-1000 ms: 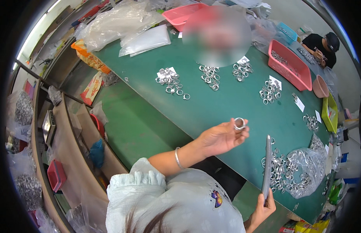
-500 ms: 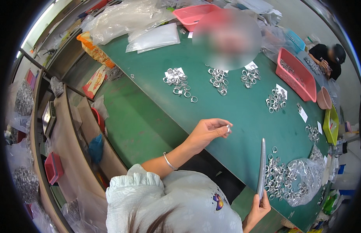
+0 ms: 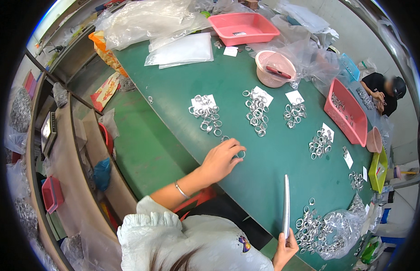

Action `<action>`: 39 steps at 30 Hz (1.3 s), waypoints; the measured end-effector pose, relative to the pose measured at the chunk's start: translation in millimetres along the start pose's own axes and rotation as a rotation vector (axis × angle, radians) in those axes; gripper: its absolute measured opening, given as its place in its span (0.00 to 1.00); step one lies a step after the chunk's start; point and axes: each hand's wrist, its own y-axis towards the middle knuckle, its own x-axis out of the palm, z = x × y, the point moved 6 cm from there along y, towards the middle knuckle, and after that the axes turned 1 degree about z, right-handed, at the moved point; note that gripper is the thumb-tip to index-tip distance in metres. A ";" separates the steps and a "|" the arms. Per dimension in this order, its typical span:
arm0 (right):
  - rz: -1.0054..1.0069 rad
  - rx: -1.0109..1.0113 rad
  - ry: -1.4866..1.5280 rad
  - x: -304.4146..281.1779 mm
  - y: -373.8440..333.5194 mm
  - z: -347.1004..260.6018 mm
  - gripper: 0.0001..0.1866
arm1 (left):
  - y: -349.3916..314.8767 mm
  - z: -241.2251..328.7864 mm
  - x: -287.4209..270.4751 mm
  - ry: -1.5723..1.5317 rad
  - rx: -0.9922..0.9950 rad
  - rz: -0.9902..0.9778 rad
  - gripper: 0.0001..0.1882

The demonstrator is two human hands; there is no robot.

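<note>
Head view: on the left, a loose pile of silver metal rings point(image 3: 206, 113) lies on the flat green table point(image 3: 259, 180). The left hand point(image 3: 221, 160) has just moved closer to it, fingertips pinching one round silver ring point(image 3: 240, 155) (so that ring is now near this pile). The right hand point(image 3: 286, 248) wraps its fingers around a long grey metal stick point(image 3: 286, 205), beside a big heap of silver rings point(image 3: 309, 230).

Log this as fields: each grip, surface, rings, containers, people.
left grip: ring at fingertips
right grip: tapered metal rod, held by one end
surface: green table
rings: several small piles, most by white cards; largest heap beside clear plastic bag
containers include: far pink tray, pale pink bowl, yellow-green tray
people: co-worker, far right
</note>
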 end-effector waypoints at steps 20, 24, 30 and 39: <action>0.095 -0.056 0.207 5.9 35.9 29.5 0.16 | 107.8 -47.6 80.7 0.512 0.300 -0.232 0.48; 0.093 -0.087 0.233 3.3 34.9 30.8 0.16 | 123.5 -51.7 81.6 0.569 0.327 -0.213 0.36; 0.123 -0.097 0.223 -0.5 28.8 31.9 0.15 | 145.4 -67.1 85.0 0.590 0.265 -0.162 0.32; 0.128 -0.097 0.235 -18.3 13.8 35.6 0.15 | 131.7 -33.7 83.8 0.506 0.174 -0.197 0.35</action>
